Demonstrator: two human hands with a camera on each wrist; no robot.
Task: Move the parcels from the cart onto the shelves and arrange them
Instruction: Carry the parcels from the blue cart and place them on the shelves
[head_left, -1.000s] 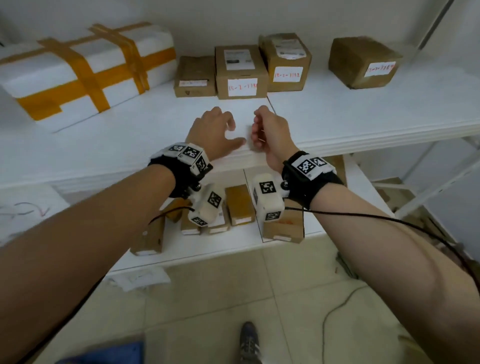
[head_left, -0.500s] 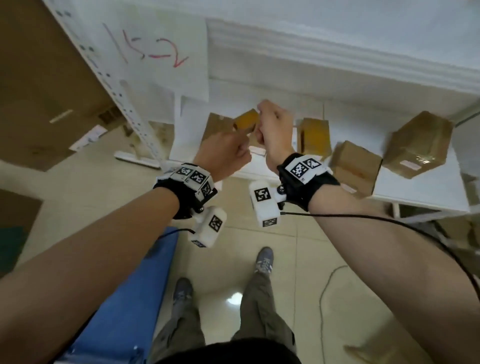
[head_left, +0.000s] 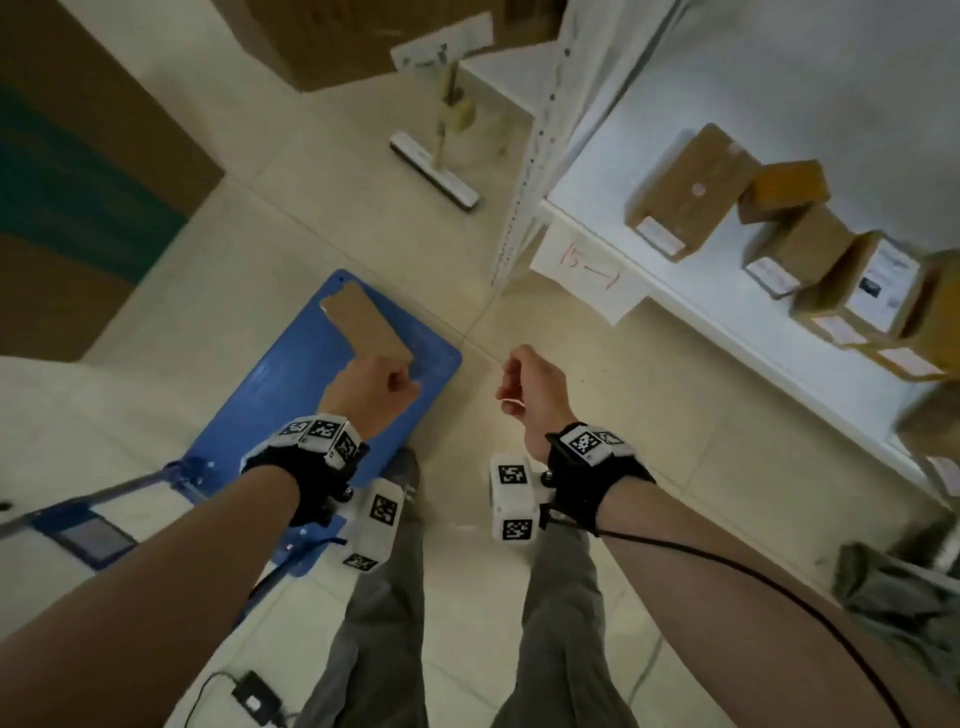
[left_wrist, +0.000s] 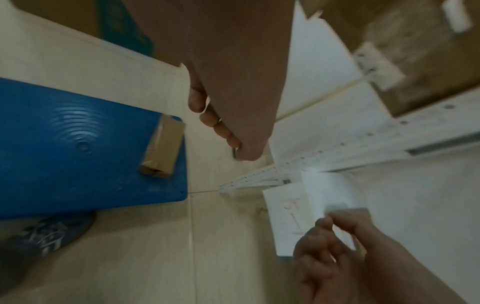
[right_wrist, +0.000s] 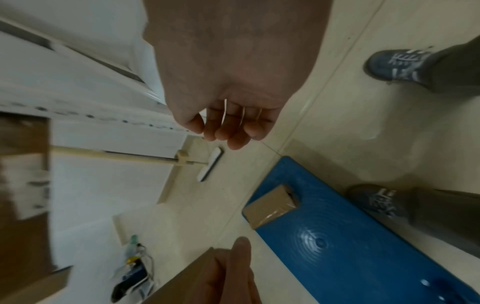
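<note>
Hands both empty, held out over the floor in front of the person. Left hand (head_left: 371, 392) hangs above the near end of the blue cart (head_left: 291, 395), fingers curled in loosely toward the palm, nothing between them; left wrist view shows the fingertips (left_wrist: 207, 117) bunched in a row, gripping nothing. Right hand (head_left: 530, 387) is off to the side of the cart, over bare tile, between the cart and the shelf (head_left: 597, 176). Its fingers are loosely curled too, thumb close to the forefinger, no object in it; right wrist view confirms a relaxed, half-closed palm (right_wrist: 228, 123) with nothing held. Hands are well apart from each other and touch nothing.

One parcel (head_left: 366, 325) is on the cart: flat brown box lying on the deck at the far end, near the edge that faces the shelf. In the head view the left hand overlaps its near corner, but the wrist views show the box lying flat on the deck with the hand clear of it.

Shelf is on the person's right, white, with a handwritten red label (head_left: 589, 273) hanging off its front corner. Row of brown boxes (head_left: 685, 192) stands on it, most with white stickers on the front faces.

Mop (head_left: 434, 169) lies on the floor by the shelf post.
</note>
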